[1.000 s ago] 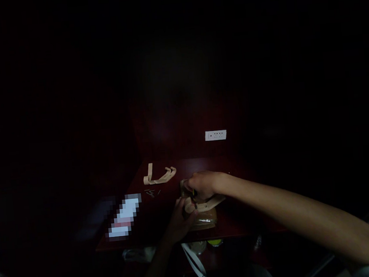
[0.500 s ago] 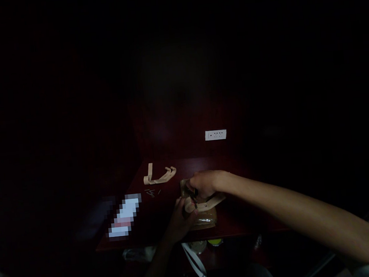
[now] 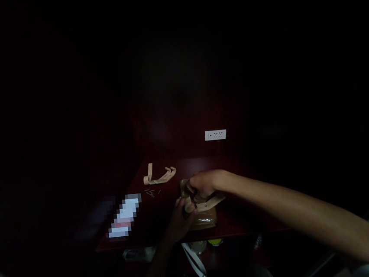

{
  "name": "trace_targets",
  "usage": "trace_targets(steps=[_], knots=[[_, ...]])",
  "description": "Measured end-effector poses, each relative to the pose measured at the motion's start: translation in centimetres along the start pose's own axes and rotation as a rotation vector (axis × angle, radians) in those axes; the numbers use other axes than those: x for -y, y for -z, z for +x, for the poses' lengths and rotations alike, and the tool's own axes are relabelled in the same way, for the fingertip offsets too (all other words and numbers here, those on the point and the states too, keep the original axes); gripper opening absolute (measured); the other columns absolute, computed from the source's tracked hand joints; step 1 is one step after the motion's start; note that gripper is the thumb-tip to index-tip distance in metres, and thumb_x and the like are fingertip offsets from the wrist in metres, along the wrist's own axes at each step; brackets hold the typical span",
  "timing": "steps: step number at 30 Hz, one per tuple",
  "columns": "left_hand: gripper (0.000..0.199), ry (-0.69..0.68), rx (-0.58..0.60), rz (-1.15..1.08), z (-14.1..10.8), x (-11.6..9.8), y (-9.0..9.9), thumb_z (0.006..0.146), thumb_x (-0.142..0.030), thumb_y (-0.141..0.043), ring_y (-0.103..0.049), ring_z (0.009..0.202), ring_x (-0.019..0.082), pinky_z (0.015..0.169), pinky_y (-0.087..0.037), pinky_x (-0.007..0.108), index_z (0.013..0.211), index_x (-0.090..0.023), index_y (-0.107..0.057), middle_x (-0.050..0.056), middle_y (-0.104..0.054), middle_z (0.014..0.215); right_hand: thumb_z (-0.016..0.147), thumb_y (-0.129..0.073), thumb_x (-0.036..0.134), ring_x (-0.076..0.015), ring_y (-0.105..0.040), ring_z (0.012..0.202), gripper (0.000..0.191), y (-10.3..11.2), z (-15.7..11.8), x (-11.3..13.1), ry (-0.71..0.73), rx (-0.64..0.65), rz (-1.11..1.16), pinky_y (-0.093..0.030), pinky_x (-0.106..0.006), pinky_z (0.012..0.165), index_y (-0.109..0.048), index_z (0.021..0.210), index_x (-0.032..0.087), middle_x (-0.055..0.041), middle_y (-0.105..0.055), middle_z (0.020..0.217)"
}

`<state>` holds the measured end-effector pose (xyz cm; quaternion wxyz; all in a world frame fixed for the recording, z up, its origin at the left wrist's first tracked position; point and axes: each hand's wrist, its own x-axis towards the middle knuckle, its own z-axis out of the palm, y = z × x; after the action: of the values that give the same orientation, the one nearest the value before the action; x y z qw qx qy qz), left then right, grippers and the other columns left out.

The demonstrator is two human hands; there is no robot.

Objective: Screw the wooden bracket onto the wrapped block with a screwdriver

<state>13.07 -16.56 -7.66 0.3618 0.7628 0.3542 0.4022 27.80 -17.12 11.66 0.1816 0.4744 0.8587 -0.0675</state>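
Observation:
My left hand [image 3: 181, 223] is closed around the rounded end of a pale wooden hook piece [image 3: 207, 205], whose arm stretches to the right. Beneath it lies a brown package in shiny clear wrap [image 3: 205, 220]. Just above the rounded end, the fingers of my right hand [image 3: 204, 184] are curled together, pointing down toward the wood. A small dark thing shows at the piece under them; what my right hand grips is hidden in shadow. Farther back on the left rests a similar wooden hook piece [image 3: 158, 180] with a forked, curved end. Several small, thin screws or nails [image 3: 150, 193] lie in front of it.
The dark red table [image 3: 141, 229] meets a wall with a white power socket [image 3: 215, 135]. A bright, pixelated patch [image 3: 125, 216] lies at the table's left. Under the front edge are a pale strap [image 3: 194, 261], a yellow-topped round thing [image 3: 215, 242] and a clear bag [image 3: 138, 254].
My right hand has turned slightly at the wrist, in nearly the same spot. My left hand, the wooden pieces and the package stay where they were.

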Motion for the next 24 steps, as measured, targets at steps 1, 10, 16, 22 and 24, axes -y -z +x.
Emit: trace_targets(steps=[1, 10, 16, 22, 24], knots=[[0.038, -0.001, -0.003, 0.000, -0.01, -0.04, 0.00, 0.080, -0.039, -0.058, -0.051, 0.107, 0.023, 0.096, -0.041, 0.039, 0.113, -0.021, -0.052, 0.008, -0.053, 0.112, 0.070, -0.067, 0.037, -0.0193, -0.062, 0.073, 0.041, 0.02, -0.09, 0.06, -0.011, 0.007, 0.009, -0.038, -0.025, 0.053, -0.066, 0.106, 0.018, -0.0081, -0.069, 0.093], [0.034, -0.002, -0.001, 0.007, -0.05, -0.11, 0.01, 0.080, -0.039, -0.058, -0.051, 0.106, 0.023, 0.096, -0.041, 0.038, 0.109, -0.021, -0.054, 0.008, -0.053, 0.112, 0.075, -0.065, 0.027, -0.0178, -0.061, 0.079, 0.029, -0.08, -0.40, -0.02, 0.012, -0.017, 0.040, -0.039, -0.023, 0.058, -0.067, 0.102, 0.018, -0.0071, -0.068, 0.095], [0.037, 0.002, 0.018, -0.013, -0.08, -0.19, 0.11, 0.081, -0.038, -0.057, -0.049, 0.111, 0.024, 0.098, -0.039, 0.039, 0.114, -0.021, -0.052, 0.009, -0.052, 0.117, 0.071, -0.067, 0.033, -0.0202, -0.062, 0.078, 0.043, -0.10, -0.23, -0.02, -0.021, 0.014, 0.030, -0.038, -0.025, 0.054, -0.062, 0.110, 0.019, -0.0077, -0.066, 0.098], [0.035, 0.004, 0.018, -0.013, -0.10, -0.38, 0.25, 0.081, -0.038, -0.058, -0.051, 0.107, 0.023, 0.095, -0.041, 0.038, 0.111, -0.020, -0.054, 0.009, -0.053, 0.114, 0.073, -0.063, 0.022, -0.0183, -0.062, 0.079, 0.034, -0.18, -0.34, -0.05, 0.015, -0.006, 0.022, -0.039, -0.023, 0.056, -0.064, 0.107, 0.017, -0.0075, -0.067, 0.097], [0.034, -0.005, 0.024, -0.010, -0.08, -0.22, 0.23, 0.081, -0.038, -0.057, -0.051, 0.107, 0.024, 0.096, -0.041, 0.038, 0.111, -0.021, -0.054, 0.008, -0.053, 0.114, 0.075, -0.064, 0.025, -0.0181, -0.062, 0.080, 0.032, -0.15, -0.36, -0.07, 0.027, -0.019, 0.027, -0.040, -0.023, 0.058, -0.066, 0.106, 0.017, -0.0071, -0.068, 0.096]])
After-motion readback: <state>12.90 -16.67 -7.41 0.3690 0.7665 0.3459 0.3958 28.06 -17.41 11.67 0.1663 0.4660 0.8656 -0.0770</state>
